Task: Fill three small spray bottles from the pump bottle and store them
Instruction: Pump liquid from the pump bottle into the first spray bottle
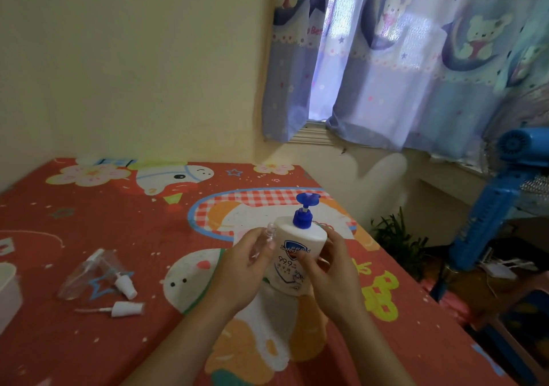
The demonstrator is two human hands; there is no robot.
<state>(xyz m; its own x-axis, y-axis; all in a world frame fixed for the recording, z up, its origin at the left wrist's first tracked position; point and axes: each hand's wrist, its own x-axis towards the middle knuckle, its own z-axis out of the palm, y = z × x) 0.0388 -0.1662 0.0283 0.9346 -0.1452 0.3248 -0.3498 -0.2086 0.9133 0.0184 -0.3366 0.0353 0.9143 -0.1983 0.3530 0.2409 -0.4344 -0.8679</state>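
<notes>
A white pump bottle (297, 246) with a blue pump head (306, 207) stands on the red patterned bed sheet (148, 341). My right hand (329, 269) grips its right side. My left hand (248, 257) holds a small clear spray bottle (269, 234) with no cap on it, its open neck up against the pump bottle's left shoulder. On the sheet to the left lie two more clear spray bottles (86, 272), one with its white spray top on. Two loose white spray caps with tubes (126, 286) (124, 309) lie beside them.
A white container (9, 293) sits at the left edge. A blue standing fan (499, 201) and a green plant (398, 237) are off the bed's right side. Curtains (416, 58) hang over the window behind.
</notes>
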